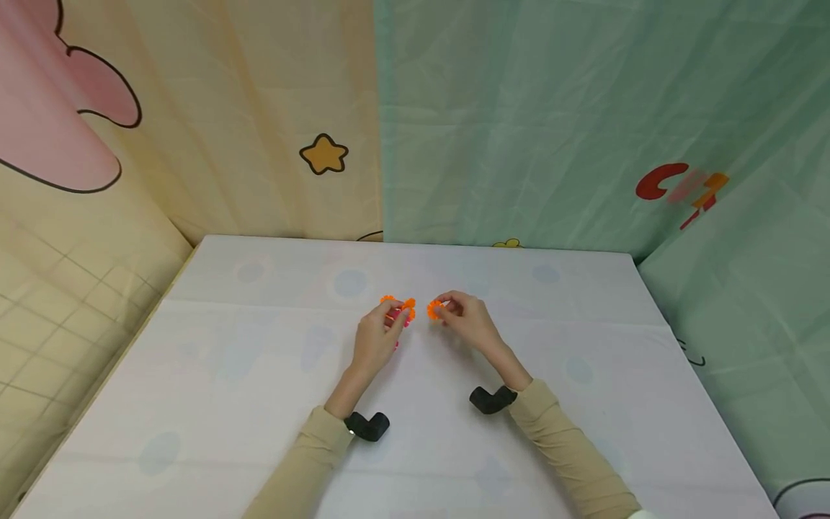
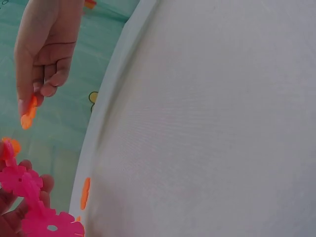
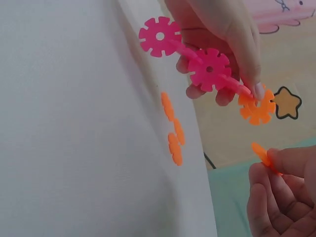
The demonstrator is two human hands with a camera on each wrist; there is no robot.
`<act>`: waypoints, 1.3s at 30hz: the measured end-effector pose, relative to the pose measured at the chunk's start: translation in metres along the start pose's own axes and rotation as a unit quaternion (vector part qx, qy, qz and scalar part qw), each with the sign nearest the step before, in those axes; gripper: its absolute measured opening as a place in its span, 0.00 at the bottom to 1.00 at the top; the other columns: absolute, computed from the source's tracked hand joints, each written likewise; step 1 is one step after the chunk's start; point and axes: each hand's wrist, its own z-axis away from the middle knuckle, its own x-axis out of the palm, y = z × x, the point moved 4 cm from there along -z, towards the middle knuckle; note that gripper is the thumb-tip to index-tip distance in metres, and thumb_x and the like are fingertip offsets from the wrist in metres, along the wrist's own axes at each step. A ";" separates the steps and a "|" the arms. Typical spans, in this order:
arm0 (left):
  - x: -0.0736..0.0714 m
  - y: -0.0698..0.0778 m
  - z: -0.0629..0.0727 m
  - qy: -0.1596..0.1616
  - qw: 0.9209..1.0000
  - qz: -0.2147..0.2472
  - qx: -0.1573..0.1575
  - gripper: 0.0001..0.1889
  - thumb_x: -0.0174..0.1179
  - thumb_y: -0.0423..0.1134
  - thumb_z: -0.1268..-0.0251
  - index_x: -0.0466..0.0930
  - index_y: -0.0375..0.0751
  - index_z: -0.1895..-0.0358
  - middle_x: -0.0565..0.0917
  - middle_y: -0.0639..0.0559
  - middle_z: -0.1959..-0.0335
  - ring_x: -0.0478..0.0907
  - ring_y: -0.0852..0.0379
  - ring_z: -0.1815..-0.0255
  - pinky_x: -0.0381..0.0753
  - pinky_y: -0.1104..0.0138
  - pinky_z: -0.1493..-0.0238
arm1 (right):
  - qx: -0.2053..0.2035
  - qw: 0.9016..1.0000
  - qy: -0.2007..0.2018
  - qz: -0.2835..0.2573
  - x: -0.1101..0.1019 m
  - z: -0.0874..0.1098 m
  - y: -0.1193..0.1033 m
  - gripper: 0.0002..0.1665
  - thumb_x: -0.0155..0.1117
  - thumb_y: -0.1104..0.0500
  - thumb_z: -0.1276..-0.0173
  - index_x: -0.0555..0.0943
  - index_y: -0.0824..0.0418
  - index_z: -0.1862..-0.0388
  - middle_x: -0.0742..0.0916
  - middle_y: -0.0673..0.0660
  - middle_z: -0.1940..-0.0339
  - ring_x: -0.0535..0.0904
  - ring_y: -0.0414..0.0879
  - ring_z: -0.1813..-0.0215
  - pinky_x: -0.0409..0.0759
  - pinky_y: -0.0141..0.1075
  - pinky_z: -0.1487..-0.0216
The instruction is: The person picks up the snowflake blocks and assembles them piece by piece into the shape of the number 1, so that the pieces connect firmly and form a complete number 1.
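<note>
Near the table's middle, my left hand [image 1: 373, 340] grips a chain of interlocking notched plastic discs. Pink discs [image 3: 209, 70] make up most of the chain, joined at angles to one another, and an orange disc [image 3: 256, 105] sits at its end under my thumb. Just to the right, my right hand [image 1: 475, 324] pinches a single orange disc [image 1: 435, 310] between thumb and fingers. A small gap separates this disc from the chain's orange end. In the left wrist view, part of the pink chain [image 2: 52, 224] hangs below my left fingers.
Loose orange discs [image 3: 175, 149] lie on the white-covered table [image 1: 227, 404] beyond my left hand. Curtains with printed figures, one a star [image 1: 323, 154], hang behind the table's far edge. Each wrist wears a black camera mount [image 1: 368, 427].
</note>
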 end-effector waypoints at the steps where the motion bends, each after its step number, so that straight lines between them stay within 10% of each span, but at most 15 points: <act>1: 0.001 0.000 0.000 -0.003 1.000 -0.001 0.001 0.12 0.59 0.44 0.32 0.82 0.39 0.54 0.84 0.49 0.70 0.79 0.56 0.72 0.79 0.70 0.71 | 0.001 1.000 0.008 -0.008 -0.001 0.000 -0.001 0.13 0.64 0.58 0.33 0.82 0.63 0.53 0.85 0.60 0.73 0.84 0.55 0.70 0.74 0.30 0.74; 11: 0.006 0.001 -0.002 -0.025 1.000 -0.003 0.005 0.08 0.57 0.43 0.31 0.81 0.43 0.61 0.85 0.52 0.71 0.79 0.58 0.73 0.77 0.69 0.72 | -0.014 0.995 0.062 -0.078 -0.002 -0.003 -0.014 0.15 0.65 0.58 0.34 0.82 0.62 0.50 0.85 0.65 0.72 0.82 0.62 0.69 0.74 0.27 0.72; 21: 0.007 0.005 -0.001 -0.034 0.999 -0.013 0.026 0.09 0.59 0.46 0.33 0.80 0.45 0.66 0.85 0.53 0.73 0.80 0.58 0.72 0.77 0.68 0.70 | -0.006 0.993 0.073 -0.091 -0.001 0.002 -0.030 0.15 0.64 0.63 0.34 0.81 0.68 0.50 0.84 0.70 0.72 0.79 0.41 0.76 0.74 0.27 0.72; 28: 0.008 0.009 0.000 -0.028 0.997 -0.045 0.053 0.08 0.59 0.43 0.33 0.78 0.43 0.67 0.83 0.52 0.74 0.76 0.59 0.76 0.72 0.71 0.74 | 0.007 0.992 0.077 -0.098 0.006 -0.001 -0.017 0.12 0.67 0.59 0.36 0.84 0.61 0.54 0.84 0.63 0.76 0.83 0.61 0.70 0.74 0.28 0.73; 39: 0.005 0.014 0.003 0.014 0.991 -0.092 0.099 0.07 0.62 0.41 0.36 0.78 0.43 0.69 0.81 0.52 0.78 0.68 0.61 0.81 0.65 0.73 0.77 | 0.008 0.993 0.076 -0.085 0.011 -0.001 -0.022 0.10 0.66 0.63 0.37 0.85 0.64 0.57 0.83 0.61 0.80 0.82 0.64 0.73 0.71 0.28 0.79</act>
